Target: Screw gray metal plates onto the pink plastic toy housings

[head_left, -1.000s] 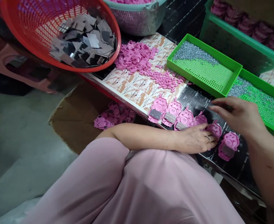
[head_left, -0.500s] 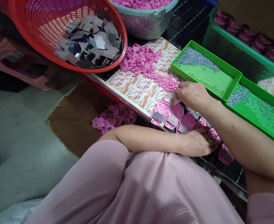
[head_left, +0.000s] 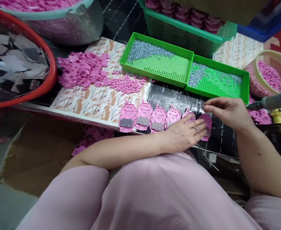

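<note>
A row of pink plastic casings (head_left: pixel 143 115) lies along the near table edge, several with a grey metal plate in the lower half. My left hand (head_left: pixel 184 134), wearing a ring, lies palm down over the right part of the row, its fingers stretched out and touching the casings. It partly covers the last pink casing (head_left: pixel 206 127). Just above that casing is my right hand (head_left: pixel 230 111), thumb and fingertips pinched together. Whatever sits in the pinch is too small to name. Small pink pegs (head_left: pixel 128 84) are scattered left of the trays.
Two green trays (head_left: pixel 154 74) of small screws stand behind the row. A pink parts pile (head_left: pixel 81 70) and a red basket (head_left: pixel 51 73) of metal plates are at left. To the right are a power screwdriver (head_left: pixel 274 101) and a cream basket (head_left: pixel 254 78).
The view has swung right. My right hand has moved from the pink pegs to the row's right end. My left hand remains over the casings, its fingers now more extended.
</note>
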Tool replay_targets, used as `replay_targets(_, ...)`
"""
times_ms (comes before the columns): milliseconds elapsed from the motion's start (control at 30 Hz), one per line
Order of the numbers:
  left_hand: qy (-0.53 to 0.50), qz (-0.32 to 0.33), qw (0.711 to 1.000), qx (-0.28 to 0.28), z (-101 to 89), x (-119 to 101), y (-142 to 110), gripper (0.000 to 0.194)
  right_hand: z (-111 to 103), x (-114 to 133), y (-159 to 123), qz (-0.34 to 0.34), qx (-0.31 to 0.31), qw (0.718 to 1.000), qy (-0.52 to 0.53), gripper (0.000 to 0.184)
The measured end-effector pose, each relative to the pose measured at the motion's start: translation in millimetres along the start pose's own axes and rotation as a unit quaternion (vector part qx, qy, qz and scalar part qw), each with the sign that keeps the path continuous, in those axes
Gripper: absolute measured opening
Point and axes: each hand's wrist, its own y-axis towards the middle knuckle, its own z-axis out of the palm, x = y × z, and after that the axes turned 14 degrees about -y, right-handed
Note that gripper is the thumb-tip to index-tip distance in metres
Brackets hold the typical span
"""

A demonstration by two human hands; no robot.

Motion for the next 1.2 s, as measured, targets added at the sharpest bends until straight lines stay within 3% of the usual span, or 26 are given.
replay_targets(200, 0.018, -0.021, 0.999, 0.030, 32.0, -8.6, 25.4, 0.034, 20.7, -46.0, -1.7, 0.050, 0.007, 0.999, -0.007, 0.034)
replay_targets(333, 0.022, -0.029, 0.998, 0.054, 35.3, -7.2, 25.9, 0.034, 25.3, -49.2, 2.1, 0.036, 0.038, 0.999, 0.010, 0.038)
replay_targets(433, 0.021, -0.025, 0.997, 0.064, 29.8, -6.4, 25.2, 0.035, 26.5, -46.2, 3.9, 0.001, 0.039, 0.999, -0.023, 0.031)
replay_targets(567, 0.011, -0.011, 0.997, 0.079, 25.5, -5.2, 24.4, 0.036, 32.6, -41.3, 4.8, -0.037, 0.011, 0.996, -0.079, 0.016)
replay_targets(700, 0.014, -0.005, 0.996, 0.085, 25.8, -2.7, 23.3, 0.035, 39.9, -36.4, -2.3, -0.002, -0.030, 0.995, -0.098, 0.028)
replay_targets(800, 0.033, 0.003, 0.996, 0.078, 26.1, -1.7, 22.9, 0.033, 37.6, -37.0, -22.1, 0.018, -0.091, 0.988, -0.121, 0.023)
replay_targets(900, 0.037, 0.007, 0.997, 0.073, 25.3, -2.1, 22.2, 0.033, 28.2, -51.1, -54.3, 0.036, -0.158, 0.975, -0.150, 0.029)
replay_targets(1033, 0.035, 0.013, 0.996, 0.076, 24.0, -1.8, 21.6, 0.033, 20.8, -88.8, -86.6, 0.092, -0.210, 0.952, -0.202, 0.045)
replay_targets(1200, 0.035, 0.015, 0.996, 0.079, 22.2, -0.6, 21.9, 0.033, 33.1, -109.7, -77.7, 0.128, -0.210, 0.942, -0.227, 0.053)
